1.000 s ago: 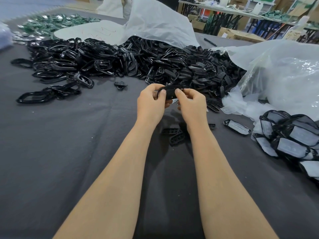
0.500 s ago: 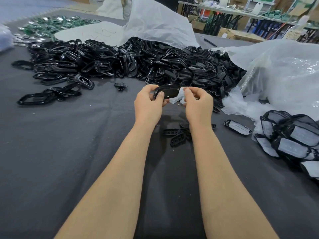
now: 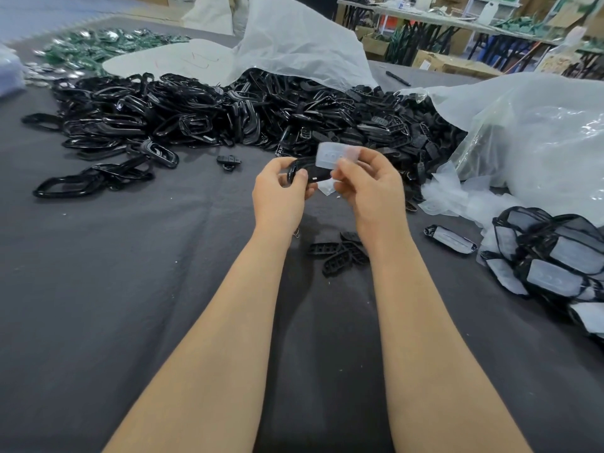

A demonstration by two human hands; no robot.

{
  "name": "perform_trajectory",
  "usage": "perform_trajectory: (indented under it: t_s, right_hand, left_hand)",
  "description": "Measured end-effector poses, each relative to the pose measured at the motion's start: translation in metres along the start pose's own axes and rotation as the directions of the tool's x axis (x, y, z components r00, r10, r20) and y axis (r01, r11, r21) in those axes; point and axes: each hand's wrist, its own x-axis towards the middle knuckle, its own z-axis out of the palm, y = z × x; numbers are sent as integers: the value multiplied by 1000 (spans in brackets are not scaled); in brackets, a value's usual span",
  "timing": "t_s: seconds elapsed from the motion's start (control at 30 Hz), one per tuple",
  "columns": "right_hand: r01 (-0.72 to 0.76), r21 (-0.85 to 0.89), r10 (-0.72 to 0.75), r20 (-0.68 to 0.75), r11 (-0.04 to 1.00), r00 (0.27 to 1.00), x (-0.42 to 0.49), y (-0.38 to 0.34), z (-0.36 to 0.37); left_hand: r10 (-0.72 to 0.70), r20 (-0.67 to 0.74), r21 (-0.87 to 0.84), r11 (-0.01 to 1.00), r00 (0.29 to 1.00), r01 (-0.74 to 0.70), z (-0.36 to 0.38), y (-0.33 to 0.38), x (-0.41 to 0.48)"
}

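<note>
Above the middle of the dark grey tabletop (image 3: pixel 130 289), both hands are raised side by side, just in front of the big heap of black parts (image 3: pixel 228 112). The left hand (image 3: pixel 281 194) has its fingers curled round a glossy black oval shell (image 3: pixel 302 171), thumb laid across its near edge. The right hand (image 3: pixel 369 188) pinches a small translucent film (image 3: pixel 330 156) between thumb and fingertips, the film standing up over the right end of the shell; whether it touches the shell there cannot be told. Beneath the wrists, a few black slotted pieces (image 3: pixel 340 255) lie on the cloth, partly hidden by the right forearm. To the right lies one film-covered shell (image 3: pixel 449 238) alone, and beyond it a cluster of film-covered shells (image 3: pixel 552 259) at the edge. A crumpled clear plastic bag (image 3: pixel 529 142) rises behind these, and a white sack (image 3: pixel 294 44) drapes over the back of the heap.
</note>
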Motion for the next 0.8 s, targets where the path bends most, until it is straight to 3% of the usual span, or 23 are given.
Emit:
perform_trajectory:
  t_s: [0.1, 0.27, 0.4, 0.8]
  right_hand:
    - [99, -225, -67, 145, 969, 987, -6, 2, 4]
    - [234, -491, -239, 53, 839, 969, -10, 6, 8]
    - [287, -560, -328, 29, 777, 944, -10, 8, 10]
    - [245, -599, -311, -7, 762, 950, -7, 11, 6]
  left_hand:
    - [16, 29, 46, 999, 999, -17, -1, 0, 0]
    - [84, 71, 101, 991, 994, -91, 1, 0, -3]
    - [113, 74, 152, 981, 991, -124, 1, 0, -3]
    - [141, 77, 108, 983, 987, -149, 2, 0, -3]
